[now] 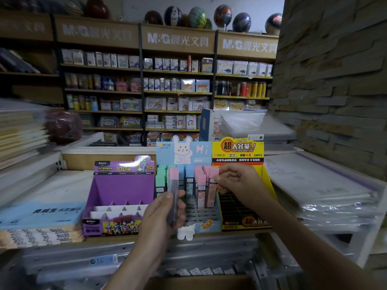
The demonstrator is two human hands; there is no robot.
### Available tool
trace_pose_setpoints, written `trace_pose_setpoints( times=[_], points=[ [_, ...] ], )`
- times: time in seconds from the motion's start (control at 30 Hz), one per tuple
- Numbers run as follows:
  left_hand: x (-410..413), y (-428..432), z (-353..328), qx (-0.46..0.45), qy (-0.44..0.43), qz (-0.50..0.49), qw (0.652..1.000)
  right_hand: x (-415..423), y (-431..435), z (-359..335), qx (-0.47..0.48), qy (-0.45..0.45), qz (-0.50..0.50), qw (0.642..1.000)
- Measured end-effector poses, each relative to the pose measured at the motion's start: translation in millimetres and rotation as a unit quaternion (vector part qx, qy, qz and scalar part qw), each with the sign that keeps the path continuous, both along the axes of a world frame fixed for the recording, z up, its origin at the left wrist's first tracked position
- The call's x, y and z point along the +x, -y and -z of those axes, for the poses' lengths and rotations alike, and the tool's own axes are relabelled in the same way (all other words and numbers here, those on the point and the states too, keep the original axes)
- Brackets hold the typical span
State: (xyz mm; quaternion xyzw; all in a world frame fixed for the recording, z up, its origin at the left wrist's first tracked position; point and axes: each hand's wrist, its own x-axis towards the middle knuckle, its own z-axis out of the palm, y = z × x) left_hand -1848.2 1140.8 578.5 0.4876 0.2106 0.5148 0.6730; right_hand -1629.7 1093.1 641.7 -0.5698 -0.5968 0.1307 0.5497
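My left hand (162,214) holds a pencil-lead tube with a pink cap (173,191) upright in front of the blue rabbit display box (206,223). My right hand (237,183) pinches the pink cap of another lead tube (211,193), which stands in the right-hand part of that box. Several more tubes with green, blue and pink caps (189,174) stand in the box's back rows. Its front slots are bare.
A purple display box (123,185) stands left of the blue one, a yellow box (266,178) right of it. Stacks of paper and plastic folders lie on both sides. Stocked shelves fill the back wall, and a stone pillar rises at the right.
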Motion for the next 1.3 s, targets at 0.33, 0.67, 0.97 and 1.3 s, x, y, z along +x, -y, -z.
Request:
trace_pose_setpoints(
  times=[0.33, 0.67, 0.97, 1.3],
  points=[
    [-0.9, 2.8, -5.1, -0.007, 0.009, -0.002, 1.000, 1.9, -3.6, -3.0, -0.016, 0.054, -0.007, 0.998],
    [0.0, 1.8, -4.3, 0.010, 0.023, 0.009, 1.000, -1.8, -4.4, -2.0, -0.003, 0.051, 0.004, 0.999],
    [1.3, -2.0, -0.1, 0.028, 0.011, 0.013, 0.999, 1.9, -1.3, -2.4, -0.007, 0.062, 0.013, 0.998],
    [2.3, -4.1, -0.3, 0.060, -0.014, 0.004, 0.998, 1.1, -6.0, -0.6, -0.028, 0.089, 0.008, 0.996]
  ],
)
